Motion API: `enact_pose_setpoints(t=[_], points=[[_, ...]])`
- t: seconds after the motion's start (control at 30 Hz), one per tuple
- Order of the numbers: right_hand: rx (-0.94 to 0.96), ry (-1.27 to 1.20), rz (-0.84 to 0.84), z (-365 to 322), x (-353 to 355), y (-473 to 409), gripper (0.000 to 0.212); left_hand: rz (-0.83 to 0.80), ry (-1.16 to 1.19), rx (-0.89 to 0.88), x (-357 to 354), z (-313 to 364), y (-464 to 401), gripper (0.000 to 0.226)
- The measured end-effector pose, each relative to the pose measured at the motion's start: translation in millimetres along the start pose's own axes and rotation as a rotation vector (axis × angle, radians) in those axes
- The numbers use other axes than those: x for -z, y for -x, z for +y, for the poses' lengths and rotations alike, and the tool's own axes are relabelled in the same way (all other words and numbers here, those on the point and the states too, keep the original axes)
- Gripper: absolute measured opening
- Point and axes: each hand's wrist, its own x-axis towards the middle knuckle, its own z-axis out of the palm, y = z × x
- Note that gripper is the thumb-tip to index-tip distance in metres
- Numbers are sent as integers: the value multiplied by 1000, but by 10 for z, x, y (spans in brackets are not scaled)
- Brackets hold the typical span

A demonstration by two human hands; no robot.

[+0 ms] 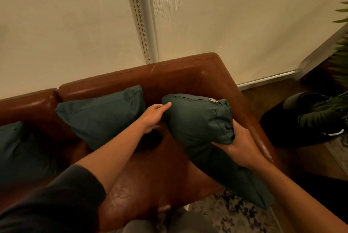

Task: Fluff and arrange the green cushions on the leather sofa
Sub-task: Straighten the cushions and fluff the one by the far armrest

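A dark green cushion [195, 125] with a zip on its top edge stands tilted at the right end of the brown leather sofa [184, 74]. My right hand [239, 144] grips its right edge, bunching the fabric. My left hand [154, 115] presses against its left side with straight fingers. A second green cushion [105, 114] leans against the backrest just left of my left hand. A third green cushion [20, 153] lies at the far left, partly cut off by the frame.
Cream roller blinds [75, 25] hang behind the sofa. The sofa's right armrest [252, 119] is close behind my right hand. A dark pot with a green plant [316, 117] stands on the floor to the right. A patterned rug [233, 214] lies below.
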Motion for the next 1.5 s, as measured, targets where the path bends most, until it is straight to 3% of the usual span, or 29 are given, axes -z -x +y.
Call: enact_pose_setpoints(t=[0.1, 0.13, 0.23, 0.33, 0.43, 0.53, 0.73, 0.87, 0.97, 1.03, 1.2, 1.27, 1.37, 1.43, 1.5], points=[[84, -12, 63, -126, 10, 169, 55, -93, 157, 173, -32, 144, -98, 106], [105, -11, 69, -151, -7, 205, 58, -119, 182, 207, -63, 185, -115, 112], [161, 5, 44, -154, -94, 270, 61, -87, 177, 236, -122, 219, -227, 88], [163, 63, -19, -102, -119, 288, 65, 16, 82, 189, -145, 133, -339, 79], [51, 86, -131, -63, 38, 244, 76, 107, 26, 154, -164, 48, -339, 68], [-45, -18, -239, -73, 314, 239, 69, 168, 44, 106, -135, -30, -399, 63], [-192, -207, -106, -277, 499, -122, 55, 187, 75, -41, -249, -27, -423, 50], [-375, 99, -386, -432, 137, -391, 113, 149, 76, -70, -451, 18, -446, 52], [-425, 375, -290, -333, -301, -463, 145, 128, 109, -72, -569, 45, -468, 52], [-390, 492, -157, -214, -455, -468, 134, 116, 122, -50, -560, 34, -459, 55], [-202, 492, -8, 48, -477, -382, 61, 114, -141, -41, -405, -56, -420, 64], [-167, 470, 10, 101, -468, -338, 51, 123, -222, -30, -357, -81, -429, 82], [-127, 441, 1, 168, -394, -260, 39, 139, -251, -161, -232, -54, -491, 126], [-101, 450, -1, 245, -333, -183, 34, 125, -252, -310, -150, 57, -528, 133], [-93, 462, 0, 309, -299, -117, 30, 59, -306, -402, -157, 184, -576, 125]])
